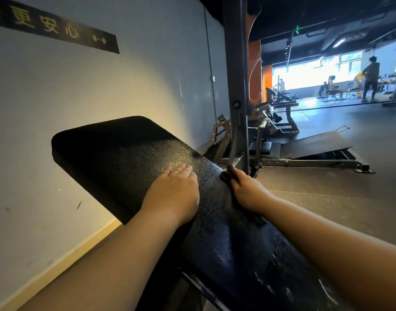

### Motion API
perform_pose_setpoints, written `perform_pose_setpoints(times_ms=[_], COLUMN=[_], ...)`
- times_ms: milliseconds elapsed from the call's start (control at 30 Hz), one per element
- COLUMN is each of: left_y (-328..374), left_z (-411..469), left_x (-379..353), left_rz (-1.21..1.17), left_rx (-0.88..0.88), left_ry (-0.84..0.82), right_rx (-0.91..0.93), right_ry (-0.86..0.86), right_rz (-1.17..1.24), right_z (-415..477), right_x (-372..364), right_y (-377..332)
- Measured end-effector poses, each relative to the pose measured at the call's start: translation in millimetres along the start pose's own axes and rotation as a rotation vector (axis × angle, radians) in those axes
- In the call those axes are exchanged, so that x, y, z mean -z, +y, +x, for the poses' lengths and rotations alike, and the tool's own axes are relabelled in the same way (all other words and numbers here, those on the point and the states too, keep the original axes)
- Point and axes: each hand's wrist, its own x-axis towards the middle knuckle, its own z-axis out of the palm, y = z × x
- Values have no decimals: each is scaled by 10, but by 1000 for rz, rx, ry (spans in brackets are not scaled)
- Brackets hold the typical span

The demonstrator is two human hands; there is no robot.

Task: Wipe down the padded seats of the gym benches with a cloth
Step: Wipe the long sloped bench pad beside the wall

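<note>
We see the dark cloth (228, 176) at the right edge of the black padded seat (125, 153), pinched in the right hand (244, 189); the left hand (177, 189) lies flat mid-pad, fingers straight and together. A grey wall (80, 86) stands beyond the seat's left edge.

Pale wall (102, 86) along the left, lit by a warm yellowish patch near its middle; a dark banner (55, 25) with gold characters and a dumbbell mark runs across its upper part. Cream skirting board (64, 254) at the wall's foot. Dark upright steel post (236, 63) stands centre-right, an orange column (254, 70) just behind it. Dark rubber floor (338, 198) spreads right. Low exercise machines (275, 122) sit near the wall. Far back, bright windows (309, 75) flood daylight; several people (371, 79) stand or sit there, too small to detail.
</note>
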Motion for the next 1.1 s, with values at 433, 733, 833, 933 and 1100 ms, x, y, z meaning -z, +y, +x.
perform_pose_setpoints(times_ms=[433, 733, 833, 933, 1100], left_y=[-6, -13, -8, -14, -13], left_z=[-1, 7, 2, 7, 15], left_x=[-12, -26, -34, -35, -35], left_rz=[14, 21, 30, 34, 26], left_rx=[-4, -8, -4, -8, -17], left_ry=[20, 39, 38, 43, 66], right_rx=[-32, 198, -75, 143, 347], right_ry=[104, 150, 97, 78, -55], right_rz=[90, 16, 89, 85, 42], right_z=[34, -248, -75, -323, -568], right_x=[-121, -28, -60, -120, 17], right_y=[-308, 40, -55, -185, 246])
